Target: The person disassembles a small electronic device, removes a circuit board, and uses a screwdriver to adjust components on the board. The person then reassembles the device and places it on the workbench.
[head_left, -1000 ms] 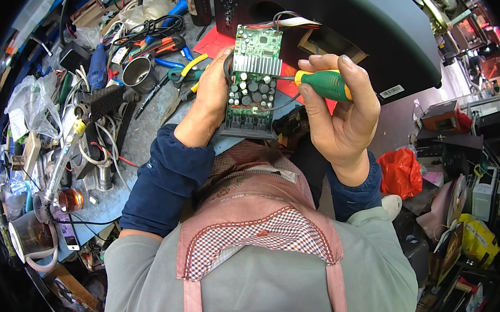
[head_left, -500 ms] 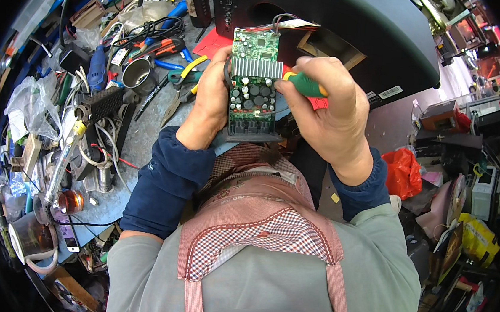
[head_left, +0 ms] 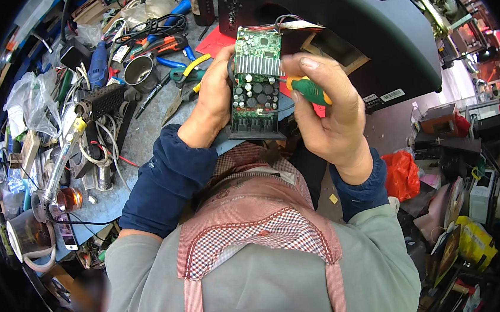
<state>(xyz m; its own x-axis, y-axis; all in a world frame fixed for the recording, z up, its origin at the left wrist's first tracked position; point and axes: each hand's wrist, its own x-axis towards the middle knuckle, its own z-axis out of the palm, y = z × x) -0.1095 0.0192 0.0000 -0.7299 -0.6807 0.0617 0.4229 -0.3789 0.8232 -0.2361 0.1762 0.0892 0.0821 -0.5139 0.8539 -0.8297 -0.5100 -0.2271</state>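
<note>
Green circuit board [head_left: 260, 41] and green-and-yellow screwdriver [head_left: 311, 90] are held up near the worktop's [head_left: 148, 125] near edge
The left hand [head_left: 214, 93] grips the board along its left side, while the right hand [head_left: 335, 116] holds the screwdriver's handle between thumb and fingers, its shaft toward the board's right edge beside a silver heatsink [head_left: 259, 66]; pliers [head_left: 195, 65] lie left of the board, a black cabinet [head_left: 356, 28] beyond it

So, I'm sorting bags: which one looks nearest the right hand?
The red bag, beside the right sleeve; the yellow bag is farther, the clear bag far left.
</note>
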